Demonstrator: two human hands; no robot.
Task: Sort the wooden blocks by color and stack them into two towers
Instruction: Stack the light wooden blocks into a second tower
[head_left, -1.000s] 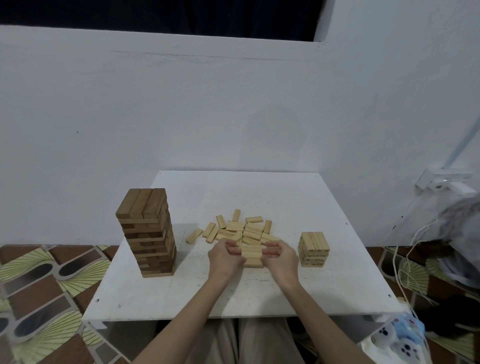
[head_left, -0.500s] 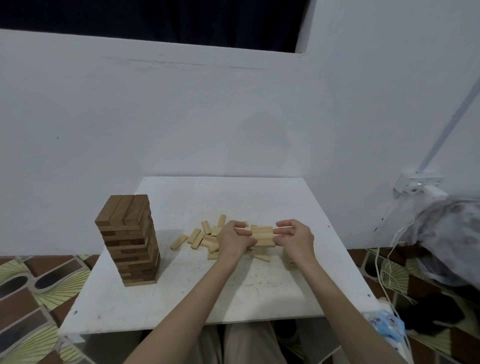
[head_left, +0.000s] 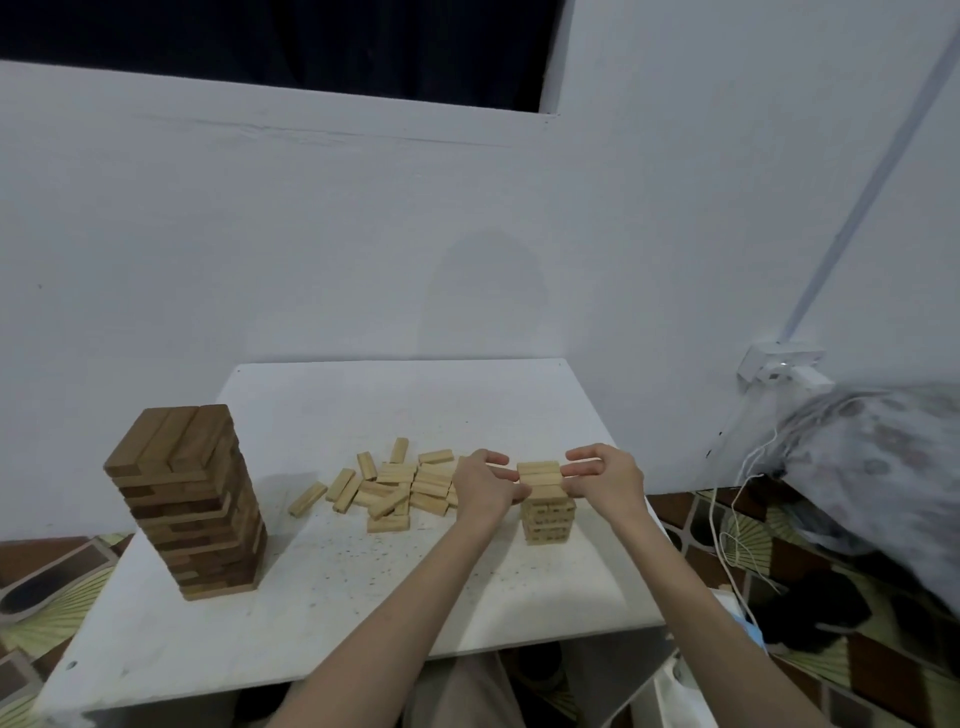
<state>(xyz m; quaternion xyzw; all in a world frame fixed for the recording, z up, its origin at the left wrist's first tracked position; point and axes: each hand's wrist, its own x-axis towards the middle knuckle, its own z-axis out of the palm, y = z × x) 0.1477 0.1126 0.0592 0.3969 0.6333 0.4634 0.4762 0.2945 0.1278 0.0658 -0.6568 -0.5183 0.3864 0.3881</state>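
Your left hand (head_left: 480, 488) and right hand (head_left: 608, 480) pinch a layer of light blocks (head_left: 540, 475) between them, atop the short light tower (head_left: 548, 517) at the table's (head_left: 363, 597) right. Loose blocks (head_left: 395, 486) lie mid-table; the dark tower (head_left: 189, 499) stands left.

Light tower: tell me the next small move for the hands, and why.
Probably lower and release. Both hands, left and right, pinch a row of light blocks at the top of the short light tower; once it sits square, the grip can open.
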